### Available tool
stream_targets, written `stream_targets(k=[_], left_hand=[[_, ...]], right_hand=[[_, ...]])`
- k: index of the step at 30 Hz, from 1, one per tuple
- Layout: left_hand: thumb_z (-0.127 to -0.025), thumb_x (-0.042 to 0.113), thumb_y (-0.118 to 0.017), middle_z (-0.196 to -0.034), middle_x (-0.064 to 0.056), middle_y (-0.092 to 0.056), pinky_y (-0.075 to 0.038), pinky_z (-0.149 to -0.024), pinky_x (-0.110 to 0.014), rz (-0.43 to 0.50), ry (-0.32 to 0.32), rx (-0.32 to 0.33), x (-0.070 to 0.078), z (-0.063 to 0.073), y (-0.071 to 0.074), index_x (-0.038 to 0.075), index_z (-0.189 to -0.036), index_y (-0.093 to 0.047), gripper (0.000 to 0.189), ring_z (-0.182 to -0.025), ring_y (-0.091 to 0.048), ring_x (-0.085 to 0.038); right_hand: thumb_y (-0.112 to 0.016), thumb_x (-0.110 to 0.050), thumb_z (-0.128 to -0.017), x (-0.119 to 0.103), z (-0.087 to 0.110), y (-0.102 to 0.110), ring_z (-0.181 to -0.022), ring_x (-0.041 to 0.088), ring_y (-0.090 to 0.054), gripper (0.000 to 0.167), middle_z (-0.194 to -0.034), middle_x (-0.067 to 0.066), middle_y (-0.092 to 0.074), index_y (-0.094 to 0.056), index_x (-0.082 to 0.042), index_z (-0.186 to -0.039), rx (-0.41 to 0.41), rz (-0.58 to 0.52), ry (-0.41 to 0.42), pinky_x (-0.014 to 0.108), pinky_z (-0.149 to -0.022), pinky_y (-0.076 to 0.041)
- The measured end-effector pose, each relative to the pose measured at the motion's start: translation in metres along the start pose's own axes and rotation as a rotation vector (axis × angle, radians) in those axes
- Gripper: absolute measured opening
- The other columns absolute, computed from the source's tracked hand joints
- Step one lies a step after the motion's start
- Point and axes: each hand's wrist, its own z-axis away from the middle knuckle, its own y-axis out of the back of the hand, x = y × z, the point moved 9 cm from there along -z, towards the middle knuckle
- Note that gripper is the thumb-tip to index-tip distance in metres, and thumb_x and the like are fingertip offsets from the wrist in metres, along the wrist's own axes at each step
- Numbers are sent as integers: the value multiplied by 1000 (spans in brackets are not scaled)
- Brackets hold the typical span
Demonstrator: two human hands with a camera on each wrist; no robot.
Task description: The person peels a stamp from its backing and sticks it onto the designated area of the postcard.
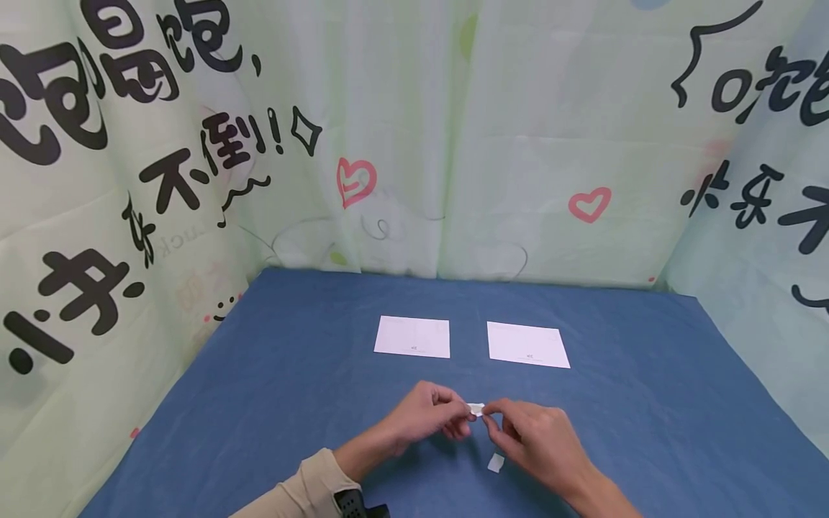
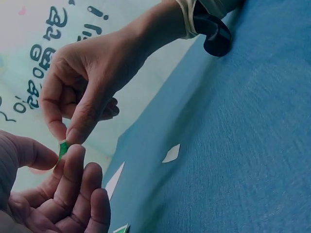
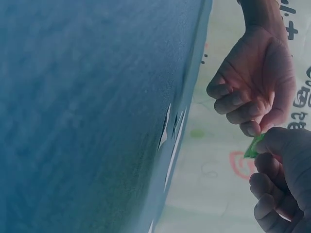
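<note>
Pinching one end of a small green-and-white piece (image 1: 476, 409) between thumb and fingertips of the left hand (image 1: 435, 411), with the remaining fingers bent toward the palm. Gripping the opposite end between thumb and forefinger of the right hand (image 1: 537, 435), with its other fingers bent too. Holding the piece up off the blue tablecloth (image 1: 259, 403), in the narrow gap between both hands, showing white to the head view and green to the wrist views. Wearing a beige sleeve (image 1: 317, 485) and a black wrist device (image 1: 350, 503) on the left arm. Having a white scrap (image 1: 496, 462) lying on the cloth near the right hand. Facing a left card (image 1: 411, 335) and a right card (image 1: 527, 344), both white, lying apart, side by side, farther back. Facing, beyond these, a pale green curtain (image 1: 395, 93) bearing black characters and red hearts.
</note>
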Motion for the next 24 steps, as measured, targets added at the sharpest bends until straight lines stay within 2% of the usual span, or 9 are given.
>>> stream_targets(k=[6, 11, 13, 17, 20, 24], left_hand=[[-99, 17, -64, -81, -12, -76, -58, -69, -31, -83, -52, -6, 5, -6, -2, -6, -97, -75, 26, -69, -69, -10], [-99, 18, -66, -79, -10, -76, -48, -60, -22, -217, -159, 18, 19, -14, -3, -4, -95, -75, 24, -68, -67, -9], [-99, 18, -65, -79, -10, -75, -44, -57, -21, -273, -199, 33, 24, -18, -4, -3, -96, -74, 23, -64, -62, -7], [-99, 17, -65, -81, -5, -73, -45, -59, -21, -387, -244, 72, 31, -27, -5, 0, -99, -74, 19, -62, -56, -5], [-99, 19, -65, -88, 1, -73, -50, -69, -21, -537, -275, 93, 35, -33, -8, 5, -103, -74, 17, -74, -63, -5], [-100, 25, -64, -109, -1, -75, -53, -85, -24, -785, -299, 71, 35, -41, -18, 10, -115, -71, 23, -97, -69, -10]], right_hand=[[-87, -5, -74, 10, 1, 5, -54, -11, -28, 25, -61, -22, -39, -72, -17, -90, 43, 5, -7, 8, -48, -26], [-85, -1, -73, 29, 2, 11, -51, -12, -30, 25, -61, -22, -39, -71, -16, -87, 100, -29, -63, 9, -47, -28], [-84, 0, -75, 40, 4, 10, -50, -11, -32, 25, -61, -22, -40, -70, -16, -86, 106, -67, -117, 10, -46, -29], [-82, 1, -80, 64, 9, 5, -48, -7, -38, 21, -60, -20, -44, -71, -16, -87, 88, -182, -257, 15, -44, -33], [-81, -1, -84, 83, 14, 1, -47, -2, -41, 17, -58, -16, -46, -72, -15, -87, 65, -278, -368, 20, -44, -34], [-79, -7, -89, 107, 22, -1, -47, 3, -43, 7, -55, -9, -49, -72, -10, -89, 43, -367, -517, 24, -45, -35]])
